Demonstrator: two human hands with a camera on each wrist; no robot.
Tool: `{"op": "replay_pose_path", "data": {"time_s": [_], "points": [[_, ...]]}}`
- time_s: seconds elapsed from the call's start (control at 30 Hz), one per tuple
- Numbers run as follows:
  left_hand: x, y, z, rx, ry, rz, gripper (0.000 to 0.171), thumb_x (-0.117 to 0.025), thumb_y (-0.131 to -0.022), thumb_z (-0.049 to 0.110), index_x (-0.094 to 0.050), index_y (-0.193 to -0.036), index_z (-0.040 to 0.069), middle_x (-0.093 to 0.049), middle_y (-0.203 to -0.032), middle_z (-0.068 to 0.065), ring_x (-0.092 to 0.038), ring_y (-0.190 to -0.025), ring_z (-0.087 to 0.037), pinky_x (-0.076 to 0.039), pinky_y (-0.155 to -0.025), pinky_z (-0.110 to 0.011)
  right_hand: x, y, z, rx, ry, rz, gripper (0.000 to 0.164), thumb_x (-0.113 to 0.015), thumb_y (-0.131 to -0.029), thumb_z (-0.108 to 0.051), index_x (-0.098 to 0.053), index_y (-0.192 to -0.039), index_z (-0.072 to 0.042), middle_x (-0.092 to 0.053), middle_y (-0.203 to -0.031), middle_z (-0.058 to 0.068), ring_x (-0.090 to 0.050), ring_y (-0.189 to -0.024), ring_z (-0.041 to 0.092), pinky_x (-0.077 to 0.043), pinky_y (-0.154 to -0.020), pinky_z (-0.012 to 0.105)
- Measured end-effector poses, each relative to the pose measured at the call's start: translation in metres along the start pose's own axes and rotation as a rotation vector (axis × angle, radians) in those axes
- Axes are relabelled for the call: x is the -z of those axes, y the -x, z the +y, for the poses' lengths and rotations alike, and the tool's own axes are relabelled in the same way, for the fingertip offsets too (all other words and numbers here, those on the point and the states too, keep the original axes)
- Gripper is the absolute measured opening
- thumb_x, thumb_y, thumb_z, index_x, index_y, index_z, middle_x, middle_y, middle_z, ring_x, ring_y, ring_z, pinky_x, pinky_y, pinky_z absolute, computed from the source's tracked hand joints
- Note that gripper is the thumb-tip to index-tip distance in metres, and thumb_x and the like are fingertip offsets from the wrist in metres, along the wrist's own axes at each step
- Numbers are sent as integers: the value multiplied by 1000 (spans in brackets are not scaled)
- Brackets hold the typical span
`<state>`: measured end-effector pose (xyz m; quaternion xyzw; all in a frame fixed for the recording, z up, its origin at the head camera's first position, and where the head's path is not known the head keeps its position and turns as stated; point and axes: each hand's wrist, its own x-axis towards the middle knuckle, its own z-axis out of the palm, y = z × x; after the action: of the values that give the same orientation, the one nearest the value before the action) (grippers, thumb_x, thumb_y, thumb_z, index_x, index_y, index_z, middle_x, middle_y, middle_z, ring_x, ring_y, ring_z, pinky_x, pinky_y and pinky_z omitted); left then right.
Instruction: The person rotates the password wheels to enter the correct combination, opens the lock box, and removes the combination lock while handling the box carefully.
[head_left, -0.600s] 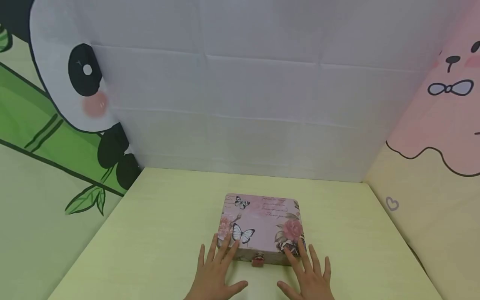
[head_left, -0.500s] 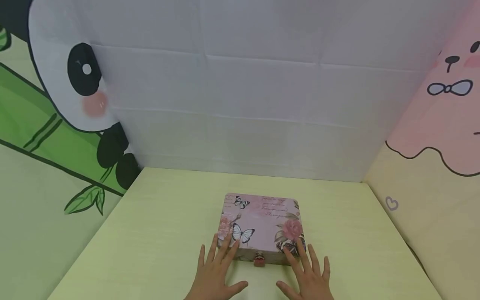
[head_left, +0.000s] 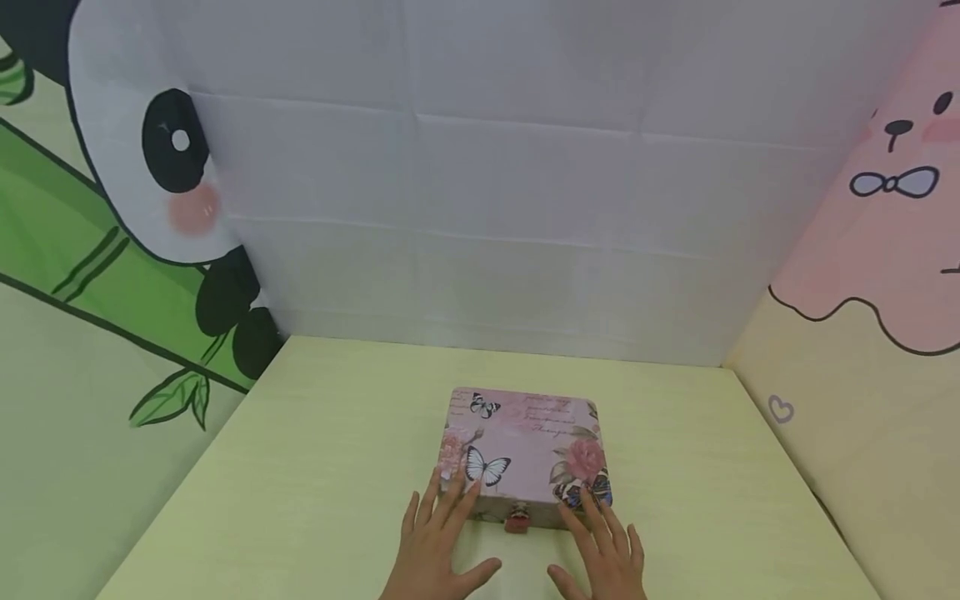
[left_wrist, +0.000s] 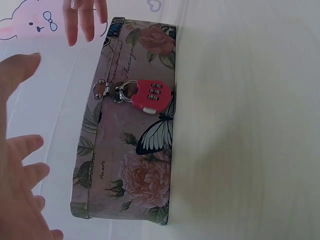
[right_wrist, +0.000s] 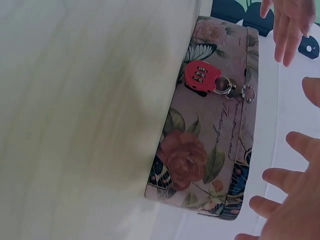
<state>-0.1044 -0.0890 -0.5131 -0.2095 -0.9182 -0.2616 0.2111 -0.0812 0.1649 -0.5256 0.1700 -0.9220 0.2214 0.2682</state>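
While both hands are just hanging out at the near side, the flowery pink box [head_left: 528, 442] sits flat on the pale yellow desk [head_left: 322, 467], about midway between left and right. Its lid is down. There's a white butterfly [head_left: 487, 467] printed toward the near left of the top, a pink rose [head_left: 586, 459] over on the right, and some loopy script near the far right.

Left hand [head_left: 435, 550] is at the near left corner, fingers spread and pretty much straight, thumb stuck out to the right. Right hand [head_left: 606, 554] mirrors it at the near right corner, thumb pointing left. Neither one's gripping anything. From the head view the fingertips overlap the near edge of the box, but both wrist views show a gap there, so I can't tell if any of them actually touch it.

Between the two hands there's a red padlock [left_wrist: 152, 95] with three number dials, hanging by its shackle from the metal clasp [left_wrist: 102, 89] in the middle of the near side.

Backdrop's cute: panda [head_left: 123, 125] and green bamboo [head_left: 75, 225] on the left, creased white sheet [head_left: 487, 183] at the far side, pink bear [head_left: 892, 242] with a bow tie on the right, plus a little purple heart [head_left: 781, 409] below it.
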Motion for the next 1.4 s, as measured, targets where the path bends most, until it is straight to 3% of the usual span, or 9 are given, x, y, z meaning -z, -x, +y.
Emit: {"op": "replay_pose_path", "data": {"time_s": [0.13, 0.23, 0.4, 0.5, 0.67, 0.8, 1.0, 1.13, 1.4], "points": [[-2, -2, 2, -18, 98, 101, 79, -72, -82, 58, -52, -144, 14, -48, -148, -12, -33, -136, -43, -40, -86, -76, -3, -1, 0, 67, -48, 68, 70, -81, -71, -31, -57, -135, -16, -49, -143, 12, -45, -119, 40, -41, -79, 70], [-4, -4, 4, -27, 153, 171, 73, -79, -78, 46, -57, -139, 12, -54, -142, -12, -40, -130, -44, -43, -82, -74, -5, -3, 1, 113, -91, 91, 71, -84, -68, -24, -60, -133, -11, -55, -137, 16, -51, -115, 37, -49, -77, 62], [-9, 0, 7, -11, 228, 238, 71, -87, -66, 25, -63, -131, 10, -61, -132, -7, -50, -122, -30, -51, -86, -59, -7, -1, -3, 70, -155, 44, 74, -89, -65, -13, -59, -133, -11, -61, -131, 9, -58, -113, 26, -57, -81, 45], [-12, 4, 8, 34, 280, 234, 67, -88, -67, 23, -64, -128, 11, -60, -129, -3, -51, -119, -20, -54, -87, -46, -5, -3, -6, -37, -266, -77, 65, -86, -73, -11, -58, -132, -8, -62, -125, 7, -60, -108, 25, -57, -79, 39], [-22, 6, 6, 70, 350, 251, 54, -88, -68, 14, -67, -118, 10, -62, -121, 0, -55, -108, -16, -55, -79, -37, 3, -14, -9, -327, -559, -379, 53, -72, -91, -18, -50, -136, 0, -56, -130, 21, -60, -105, 38, -55, -71, 40], [-24, 6, 5, 190, 489, 165, 40, -84, -75, 10, -67, -112, 6, -64, -110, -4, -60, -98, -19, -55, -70, -31, 1, -19, -4, -440, -668, -460, 56, -69, -94, -21, -47, -138, 4, -51, -134, 30, -61, -104, 39, -54, -70, 39], [-21, 3, -2, 447, 682, -44, 35, -77, -85, 14, -65, -113, 0, -66, -111, -13, -62, -100, -30, -55, -73, -27, -3, -25, 3, -470, -767, -536, 54, -65, -96, -21, -45, -136, 10, -48, -135, 33, -62, -102, 35, -56, -76, 40], [-25, 0, -6, 493, 749, -87, 33, -76, -86, 12, -64, -112, -4, -69, -106, -17, -67, -94, -30, -56, -74, -26, -6, -28, 2, -471, -792, -559, 53, -64, -97, -21, -46, -135, 11, -49, -134, 33, -62, -101, 33, -55, -78, 40], [-34, -2, -3, 509, 812, -126, 33, -75, -85, 9, -66, -110, -10, -71, -101, -21, -71, -85, -28, -58, -71, -27, -11, -31, -1, -434, -791, -560, 41, -64, -96, -17, -53, -129, 4, -58, -127, 26, -64, -93, 24, -55, -77, 32]]}}
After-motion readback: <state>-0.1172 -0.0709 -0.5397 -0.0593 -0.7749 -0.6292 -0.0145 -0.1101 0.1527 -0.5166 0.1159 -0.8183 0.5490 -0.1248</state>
